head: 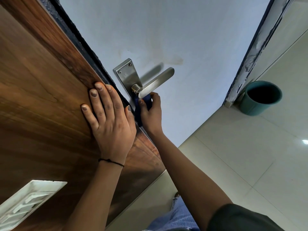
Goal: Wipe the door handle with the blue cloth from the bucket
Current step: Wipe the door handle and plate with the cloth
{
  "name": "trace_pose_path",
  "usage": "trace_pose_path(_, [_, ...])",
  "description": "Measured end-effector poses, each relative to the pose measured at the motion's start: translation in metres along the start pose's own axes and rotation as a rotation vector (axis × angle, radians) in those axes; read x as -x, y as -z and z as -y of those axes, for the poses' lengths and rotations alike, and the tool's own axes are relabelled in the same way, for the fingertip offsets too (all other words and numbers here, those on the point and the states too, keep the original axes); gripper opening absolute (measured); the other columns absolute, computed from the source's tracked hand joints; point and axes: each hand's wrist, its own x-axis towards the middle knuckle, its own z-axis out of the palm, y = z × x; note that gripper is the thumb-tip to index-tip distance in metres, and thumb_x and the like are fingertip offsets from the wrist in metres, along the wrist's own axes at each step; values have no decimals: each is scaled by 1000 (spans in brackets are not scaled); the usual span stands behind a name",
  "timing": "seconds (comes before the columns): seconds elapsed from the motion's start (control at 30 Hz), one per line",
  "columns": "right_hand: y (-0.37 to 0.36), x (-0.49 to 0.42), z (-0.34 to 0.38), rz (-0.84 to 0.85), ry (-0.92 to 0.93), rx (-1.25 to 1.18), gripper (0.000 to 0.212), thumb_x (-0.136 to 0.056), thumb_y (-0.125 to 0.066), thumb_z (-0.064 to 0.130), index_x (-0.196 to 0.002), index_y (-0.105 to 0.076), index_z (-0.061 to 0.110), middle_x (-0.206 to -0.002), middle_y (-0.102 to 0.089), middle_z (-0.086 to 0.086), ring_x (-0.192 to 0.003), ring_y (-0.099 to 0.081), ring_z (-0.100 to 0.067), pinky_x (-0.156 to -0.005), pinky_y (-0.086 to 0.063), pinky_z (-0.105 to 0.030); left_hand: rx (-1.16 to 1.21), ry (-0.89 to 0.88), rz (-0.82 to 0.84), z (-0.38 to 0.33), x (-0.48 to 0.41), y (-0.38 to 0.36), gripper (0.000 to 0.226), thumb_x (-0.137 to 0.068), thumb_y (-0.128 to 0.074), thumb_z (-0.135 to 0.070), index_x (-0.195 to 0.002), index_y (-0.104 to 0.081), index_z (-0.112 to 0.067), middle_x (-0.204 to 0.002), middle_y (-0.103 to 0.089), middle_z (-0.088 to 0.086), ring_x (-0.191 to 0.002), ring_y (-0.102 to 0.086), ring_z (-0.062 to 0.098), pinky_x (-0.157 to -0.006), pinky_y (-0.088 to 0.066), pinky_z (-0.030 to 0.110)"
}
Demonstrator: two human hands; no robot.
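Observation:
A silver lever door handle (156,82) on a metal backplate (127,75) sticks out from the pale grey door (183,39). My right hand (150,112) is shut on the dark blue cloth (147,101) and presses it against the underside of the lever near its pivot. Most of the cloth is hidden behind my fingers. My left hand (109,120) lies flat with fingers spread on the brown wood panel (41,97) beside the door's edge. The teal bucket (261,97) stands on the floor to the right, by the door frame.
A white switch plate (25,204) is set in the wood panel at lower left. Pale floor tiles (250,155) stretch to the right. A scuffed dark door frame (255,52) rises beside the bucket. My jeans-clad leg (176,217) shows at the bottom.

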Motion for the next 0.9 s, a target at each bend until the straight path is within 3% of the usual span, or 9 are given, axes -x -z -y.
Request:
trace_pose_path(0.13, [-3, 1, -5, -65, -24, -2, 17, -89, -57, 14, -99, -47, 22, -110, -60, -11, -96, -61, -29, -84, -52, -43, -10, 3, -15, 8, -3, 3, 69, -97, -45, -31, -148, -13, 2, -148, -31, 25, -137, -20, 36, -112, -11, 51])
trace_pose_path(0.27, [14, -1, -13, -94, -184, -10, 18, -89, -55, 18, -103, -44, 24, -108, -60, -23, -81, -66, -40, -73, -56, -59, -9, 0, 2, 6, 0, 2, 69, -98, -44, -31, -148, -12, 2, -149, -27, 24, -139, -19, 35, -113, -9, 50])
trace_pose_path(0.33, [27, -1, -12, -223, -158, -30, 24, -88, -59, 19, -106, -45, 26, -112, -59, -11, -79, -68, -23, -71, -58, -49, -4, 0, 16, 3, 3, 2, 70, -98, -42, -31, -149, -8, 1, -151, -22, 23, -140, -16, 35, -115, -5, 49])
trace_pose_path(0.4, [34, 3, -5, -358, 8, -37, 29, -85, -61, 15, -108, -48, 27, -107, -55, 7, -75, -63, 4, -64, -55, -23, 6, 6, 16, 3, 5, 2, 73, -99, -40, -32, -150, 0, 1, -152, -15, 22, -141, -11, 34, -118, 3, 47])
trace_pose_path(0.47, [35, 10, 3, -412, 187, 15, 30, -81, -61, 12, -105, -52, 27, -102, -50, 15, -79, -59, 11, -61, -46, -7, 6, 5, 2, 4, 5, 2, 74, -100, -38, -32, -150, 5, 0, -152, -12, 21, -143, -6, 32, -118, 9, 44])
trace_pose_path(0.57, [25, 23, 4, -332, 344, 134, 33, -73, -59, 16, -105, -63, 21, -107, -49, 14, -99, -57, -7, -79, -47, -16, 10, -5, -18, 5, 4, 0, 73, -100, -37, -32, -150, 6, -1, -153, -11, 21, -143, -1, 30, -118, 11, 43])
trace_pose_path(0.7, [24, 25, 4, -280, 502, 281, 35, -72, -62, 17, -105, -70, 13, -108, -61, -4, -97, -62, -21, -76, -50, -26, 10, -15, -18, 5, 3, 1, 75, -99, -38, -32, -149, 7, 0, -152, -11, 22, -143, -1, 31, -118, 11, 43])
trace_pose_path(0.8, [38, 2, 12, -364, 397, 248, 36, -73, -64, 16, -107, -70, 17, -111, -60, -1, -96, -63, -22, -70, -56, -37, 18, -9, -3, 4, 2, 2, 73, -98, -39, -31, -149, 0, 2, -150, -13, 23, -141, -10, 34, -118, 10, 43])
trace_pose_path(0.9, [37, -2, 17, -401, 398, 298, 37, -71, -66, 14, -108, -71, 18, -110, -61, -2, -97, -62, -21, -70, -53, -32, 17, -8, 14, 4, 1, 4, 69, -96, -41, -31, -147, -8, 3, -148, -15, 24, -139, -15, 35, -117, -2, 47])
